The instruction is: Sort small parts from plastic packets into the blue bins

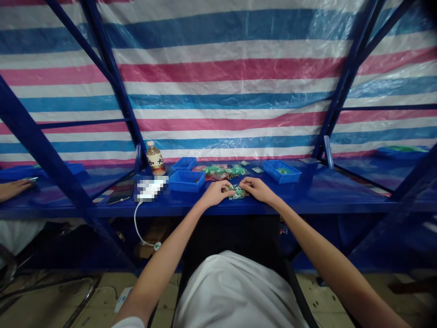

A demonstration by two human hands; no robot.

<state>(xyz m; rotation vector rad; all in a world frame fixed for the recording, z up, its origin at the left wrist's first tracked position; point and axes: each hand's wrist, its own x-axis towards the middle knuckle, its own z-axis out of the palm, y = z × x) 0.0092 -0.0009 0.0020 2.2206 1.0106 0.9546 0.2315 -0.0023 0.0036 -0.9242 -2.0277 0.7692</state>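
Note:
A small clear plastic bag with green pieces in it (238, 193) lies near the front edge of the blue table, between my two hands. My left hand (215, 193) pinches its left side with thumb and fingers. At the bag's upper right, the bent fingers of my right hand (258, 188) close on its edge. Just beyond my hands is a loose pile of green packets (218, 170), with small brownish bits beside it. What the pieces in the bag are is too small to make out.
Left of the pile stand a blue tray (187, 187) and a smaller one (184, 164). Another blue tray (282, 177) with green packets sits to the right. A drink bottle (156, 159), a phone (121, 193) and a white cable (137, 223) are at left. Another person's hand (17, 188) shows far left.

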